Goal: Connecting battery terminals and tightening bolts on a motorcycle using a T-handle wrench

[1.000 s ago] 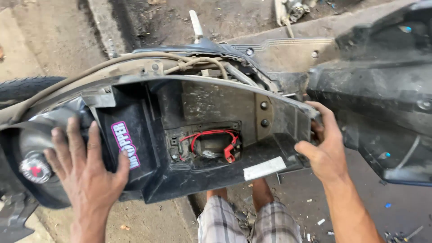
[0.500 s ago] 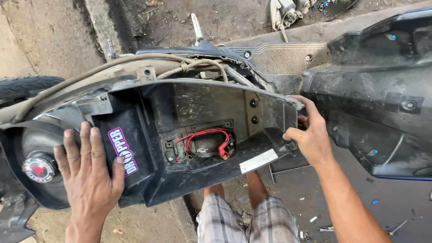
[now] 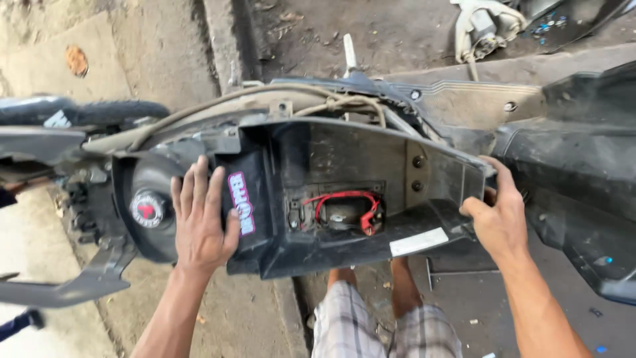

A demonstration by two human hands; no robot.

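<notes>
Both hands are on the black under-seat storage tub (image 3: 344,192) of the scooter, and its long axis runs left to right across the view, open side tipped toward the camera. The left hand (image 3: 201,222) lies flat with fingers spread on the tub's rear end, palm down beside a pink-and-white sticker (image 3: 242,203), pressing rather than gripping — nothing is closed inside it. The right hand (image 3: 498,219) is at the opposite, front end, fingers curled over the tub's rim with the thumb on the near side, a firm hold on the edge. So the tub sits between the two hands, one at each end, and neither is nearer than the other.

Down in the floor of the tub there is a rectangular opening with a red cable (image 3: 344,202) looping across it. Just left of the left hand sits the round fuel cap (image 3: 147,209), set in the bodywork, and a tan hose (image 3: 265,99) arcs along the frame above the tub. The rear tyre (image 3: 99,109) shows at far left, well apart from the hands.

What's hard to read — the right fingertips vanish behind the rim, the tub's far wall hides whatever fastens it to the frame, and the dark seat (image 3: 583,185) at right is cut off by the picture's edge. The person's legs in checked shorts (image 3: 371,325) stand just below.
</notes>
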